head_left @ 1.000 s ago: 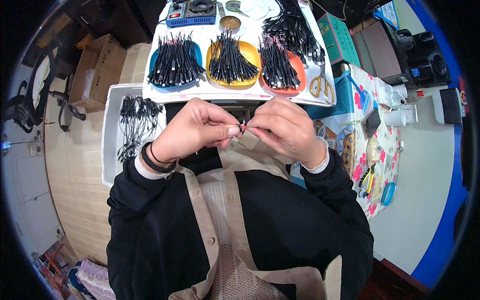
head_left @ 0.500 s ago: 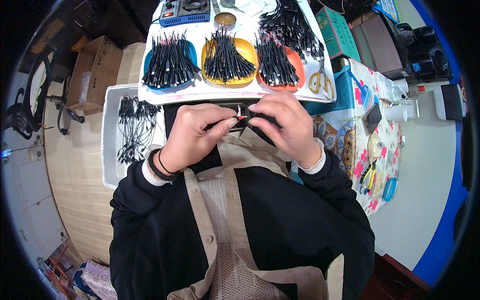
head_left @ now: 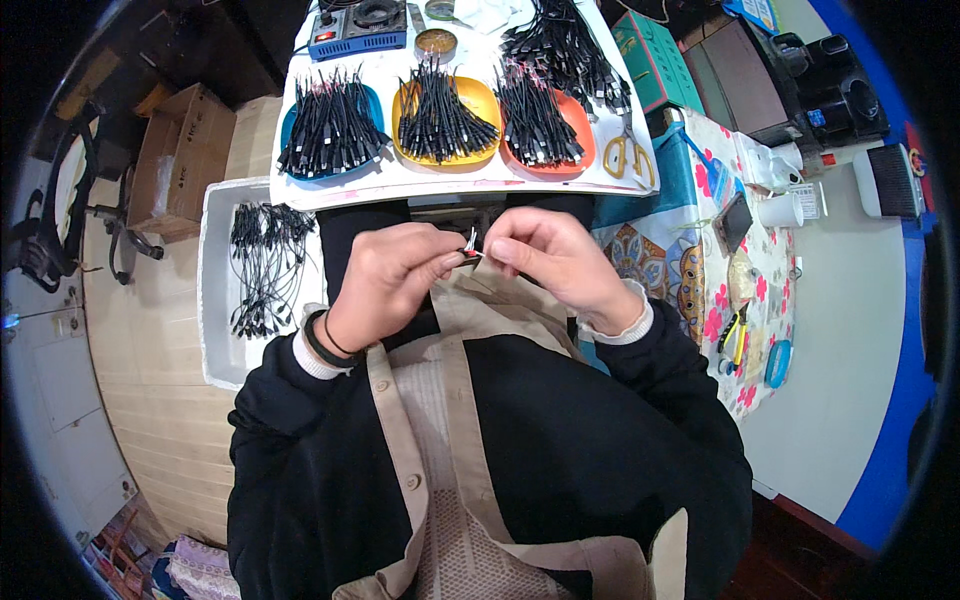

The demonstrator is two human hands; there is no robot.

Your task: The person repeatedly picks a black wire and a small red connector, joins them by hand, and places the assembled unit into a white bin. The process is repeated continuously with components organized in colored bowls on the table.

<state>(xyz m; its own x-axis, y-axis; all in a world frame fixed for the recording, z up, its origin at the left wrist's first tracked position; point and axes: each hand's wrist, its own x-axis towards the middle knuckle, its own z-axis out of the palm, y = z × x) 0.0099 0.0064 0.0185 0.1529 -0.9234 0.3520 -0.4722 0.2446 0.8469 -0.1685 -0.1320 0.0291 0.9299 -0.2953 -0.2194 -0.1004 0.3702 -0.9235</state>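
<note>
Above my lap, my left hand [head_left: 395,275] pinches the end of a cable [head_left: 468,252] between thumb and fingertips. Thin red and white wires stick out of it toward the right. My right hand [head_left: 560,262] is closed at the fingertips on the tip of one of these wires, close beside the left fingertips. The rest of the cable is hidden by my hands. Just beyond, on the white table, bundles of black cables lie in a teal tray [head_left: 377,105], a yellow tray [head_left: 485,98] and an orange tray [head_left: 583,150].
Gold-handled scissors [head_left: 628,160] lie right of the trays, below a loose cable pile [head_left: 565,50]. At the back left sit a blue device [head_left: 357,38] and a round tin [head_left: 436,44]. A white foam box [head_left: 213,290] with cables stands at left. Yellow-handled pliers [head_left: 738,340] lie at right.
My right fingertips have closed in toward the left hand and now pinch a wire. The left hand has shifted slightly. The whole view has tilted a little.
</note>
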